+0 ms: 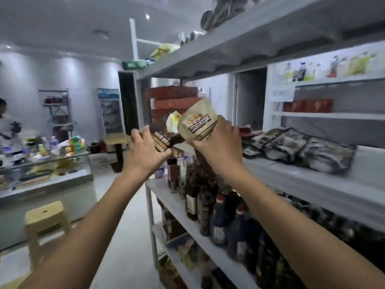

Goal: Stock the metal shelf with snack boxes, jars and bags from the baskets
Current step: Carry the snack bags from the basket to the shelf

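Both hands are raised in front of the metal shelf point(277, 174), at the level of its middle board, each occupied.

Right hand point(216, 148): fingers curled round the lower part of a beige snack bag point(196, 122). The bag is a kraft-coloured pouch with a dark brown band carrying pale characters and a cartoon print above it. It is tilted and its top is creased.

Left hand point(143, 152): fingers and thumb pinch a second, brown snack bag point(159, 139) with a tan printed panel, partly hidden by the fingers. The two bags sit just beside each other; contact cannot be confirmed.

On the shelf's middle board: dark patterned bags point(302, 150) lying flat, and stacked red boxes point(173, 100) at its far end. On the board below: dark bottles point(208, 207), upright.
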